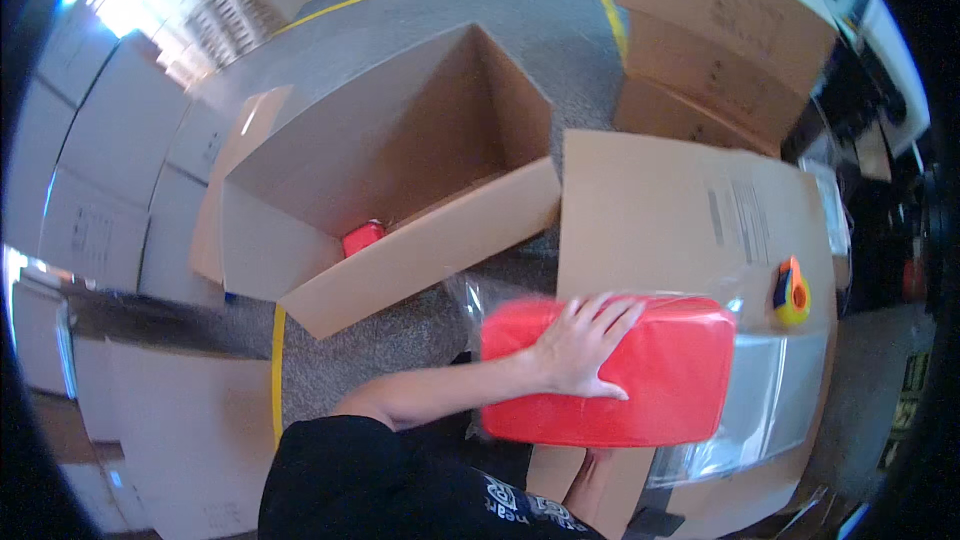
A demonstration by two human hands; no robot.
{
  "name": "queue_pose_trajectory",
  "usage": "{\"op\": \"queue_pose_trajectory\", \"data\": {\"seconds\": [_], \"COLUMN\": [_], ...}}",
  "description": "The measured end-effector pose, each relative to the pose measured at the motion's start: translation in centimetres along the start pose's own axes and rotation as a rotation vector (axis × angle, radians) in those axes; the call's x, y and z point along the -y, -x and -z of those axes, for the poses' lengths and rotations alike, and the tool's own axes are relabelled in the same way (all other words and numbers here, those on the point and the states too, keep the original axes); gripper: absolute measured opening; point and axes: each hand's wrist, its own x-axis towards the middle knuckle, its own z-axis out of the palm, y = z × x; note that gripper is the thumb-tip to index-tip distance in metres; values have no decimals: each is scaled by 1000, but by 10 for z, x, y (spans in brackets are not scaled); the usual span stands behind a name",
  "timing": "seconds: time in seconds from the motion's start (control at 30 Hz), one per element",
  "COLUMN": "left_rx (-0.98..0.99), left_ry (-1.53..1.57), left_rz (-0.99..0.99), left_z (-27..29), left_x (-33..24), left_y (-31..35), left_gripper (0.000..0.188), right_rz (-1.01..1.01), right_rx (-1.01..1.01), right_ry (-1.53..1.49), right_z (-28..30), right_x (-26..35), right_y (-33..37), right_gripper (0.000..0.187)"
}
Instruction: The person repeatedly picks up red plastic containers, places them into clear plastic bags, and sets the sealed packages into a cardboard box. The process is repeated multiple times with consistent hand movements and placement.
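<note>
A red rectangular case with rounded corners (670, 380) is in front of me, with clear plastic film (468, 300) showing at its left and upper edges. Flat across its top lies my left hand (590, 348), fingers stretched and thumb apart. My right hand (598, 455) reaches under the near edge of the case; only the wrist shows, and its fingers are hidden. Beyond the case, to the left, stands an open cardboard box (420, 265) with a small red object (362, 237) inside.
Beneath the case is a cardboard surface (640, 210). On it are an orange, yellow and blue tape dispenser (791, 292) and clear plastic-wrapped packs (745, 400). Another open carton (715, 70) stands far right. Stacked cartons (110, 170) line the left. Yellow lines (279, 370) mark the floor.
</note>
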Motion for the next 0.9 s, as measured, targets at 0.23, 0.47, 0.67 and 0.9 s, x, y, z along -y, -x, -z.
{"op": "queue_pose_trajectory", "data": {"seconds": [0.23, 0.47, 0.67, 0.9], "left_rx": [-148, -688, -1082, -1078], "left_ry": [-335, -187, 425, 959], "left_rz": [140, 348, 704, 1011], "left_z": [164, 122, 74, -80], "left_x": [-8, 277, 533, 737], "left_y": [154, 247, 266, 323], "left_gripper": [73, 68, 53, 71], "right_rz": [-69, -196, -268, -328], "right_rx": [518, 807, 882, 891], "right_ry": [200, 507, 756, 725], "right_z": [-206, -459, -653, -779], "right_x": [22, -46, -171, -347], "right_y": [20, 51, 0, -110], "right_gripper": [46, 47, 48, 49]}}
